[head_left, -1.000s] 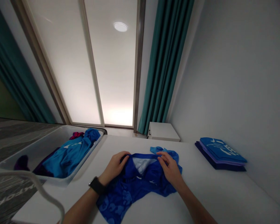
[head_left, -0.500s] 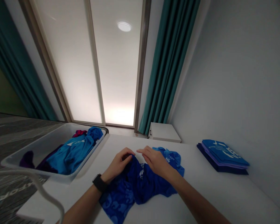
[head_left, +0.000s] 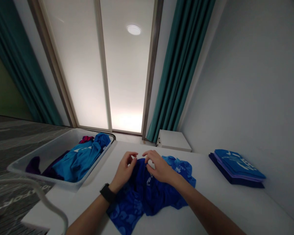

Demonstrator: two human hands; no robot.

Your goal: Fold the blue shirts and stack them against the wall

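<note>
The left hand [head_left: 123, 170] and right hand [head_left: 160, 168] are close together at the far edge of a crumpled blue shirt [head_left: 156, 199], fingers loosely curled; whether either pinches cloth, I cannot tell. The shirt lies on the white table [head_left: 215, 212], near the middle. A loose pinch could let the edge slip; uneven pulling could deepen its creases. Folded clothes [head_left: 237, 164] lie right, a clothes bin [head_left: 49, 145] left.
</note>
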